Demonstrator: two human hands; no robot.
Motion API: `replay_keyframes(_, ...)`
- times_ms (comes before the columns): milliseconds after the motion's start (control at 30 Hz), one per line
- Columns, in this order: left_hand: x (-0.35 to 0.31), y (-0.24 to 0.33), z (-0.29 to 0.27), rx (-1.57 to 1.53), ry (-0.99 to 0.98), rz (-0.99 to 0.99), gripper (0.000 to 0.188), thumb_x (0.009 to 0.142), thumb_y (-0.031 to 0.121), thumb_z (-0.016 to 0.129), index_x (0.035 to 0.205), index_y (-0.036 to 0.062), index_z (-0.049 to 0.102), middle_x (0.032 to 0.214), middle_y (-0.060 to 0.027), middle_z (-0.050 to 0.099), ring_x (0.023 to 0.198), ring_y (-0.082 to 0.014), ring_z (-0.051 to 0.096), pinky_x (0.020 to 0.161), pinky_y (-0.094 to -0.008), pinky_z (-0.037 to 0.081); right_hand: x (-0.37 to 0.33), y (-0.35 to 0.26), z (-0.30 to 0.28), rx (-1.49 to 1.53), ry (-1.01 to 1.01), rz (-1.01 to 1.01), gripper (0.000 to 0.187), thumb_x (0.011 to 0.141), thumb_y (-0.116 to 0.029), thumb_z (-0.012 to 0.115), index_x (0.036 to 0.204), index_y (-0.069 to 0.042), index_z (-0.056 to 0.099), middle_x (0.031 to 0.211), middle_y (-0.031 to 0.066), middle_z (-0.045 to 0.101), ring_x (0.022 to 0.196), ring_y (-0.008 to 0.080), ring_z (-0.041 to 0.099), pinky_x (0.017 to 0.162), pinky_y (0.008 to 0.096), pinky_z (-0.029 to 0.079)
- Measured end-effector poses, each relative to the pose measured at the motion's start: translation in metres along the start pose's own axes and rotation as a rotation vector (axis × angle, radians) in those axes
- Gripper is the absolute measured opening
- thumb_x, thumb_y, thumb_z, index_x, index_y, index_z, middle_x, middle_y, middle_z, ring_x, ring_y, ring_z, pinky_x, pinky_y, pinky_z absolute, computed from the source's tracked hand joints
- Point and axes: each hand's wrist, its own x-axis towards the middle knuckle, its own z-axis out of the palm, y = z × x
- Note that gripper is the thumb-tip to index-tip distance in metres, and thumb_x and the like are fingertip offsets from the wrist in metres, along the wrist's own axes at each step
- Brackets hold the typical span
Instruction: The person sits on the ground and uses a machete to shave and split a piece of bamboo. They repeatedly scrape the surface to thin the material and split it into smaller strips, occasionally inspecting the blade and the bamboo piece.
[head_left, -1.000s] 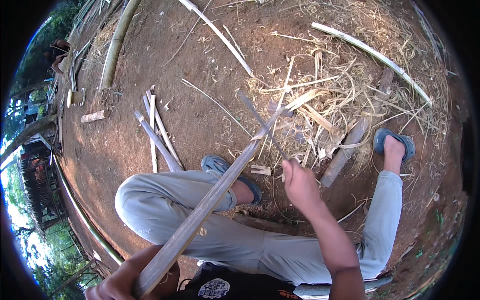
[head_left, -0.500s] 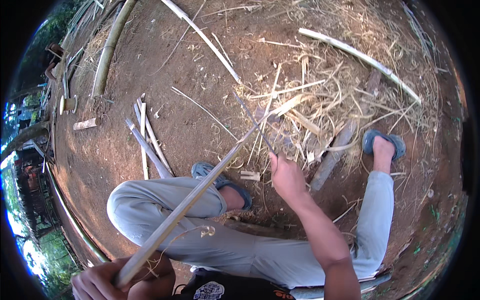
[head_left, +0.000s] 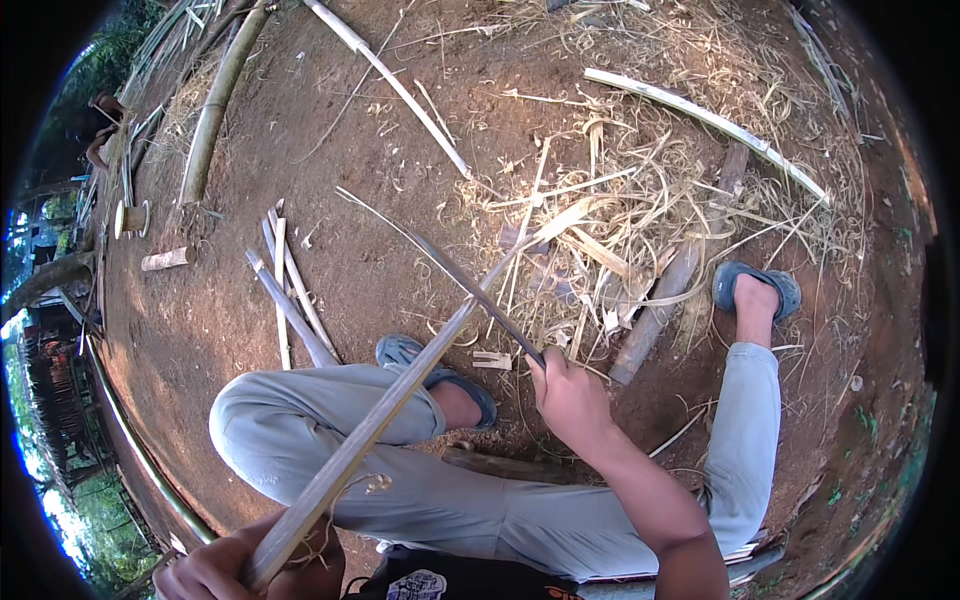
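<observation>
Knife (head_left: 512, 329) crosses strip (head_left: 370, 430) at frame centre; shavings (head_left: 655, 200) lie upper right, spool (head_left: 131, 219) far left, log piece (head_left: 168, 259) just below it

My wooden strip (head_left: 358, 445) bars the way from seven o'clock toward one, the blade (head_left: 450, 266) crossing it. Bare dirt (head_left: 365, 280) gives me room at ten; sticks (head_left: 281, 294) crowd nine, my left knee (head_left: 250, 425) eight, shavings (head_left: 685, 190) two and a log (head_left: 648, 325) three. At four, a gap opens before my shin (head_left: 745, 400).
</observation>
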Motion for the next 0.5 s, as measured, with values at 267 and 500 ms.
replay_keyframes(267,0.002,0.002,0.003,-0.08,-0.113,-0.009,0.052,0.104,0.039,0.045,0.058,0.022,0.029,0.047,0.0131,0.022,0.036,-0.0005,0.022,0.046,-0.0189,0.023,0.048,0.013,0.0,0.103,-0.126,0.337,0.036,0.104,-0.023,0.043,0.099,0.009,0.059,0.075,0.0294,0.065,0.074,0.0472,0.066,0.068,0.0535,0.054)
replay_keyframes(500,0.016,0.018,-0.03,-0.239,-0.182,-0.072,0.041,0.087,0.003,0.047,0.049,0.018,0.042,0.039,0.0092,0.038,0.03,0.0008,0.033,0.033,-0.0139,0.024,0.056,0.081,0.06,0.12,-0.037,0.407,0.036,0.102,-0.023,0.045,0.097,0.01,0.059,0.08,0.032,0.066,0.077,0.0437,0.069,0.068,0.051,0.056)
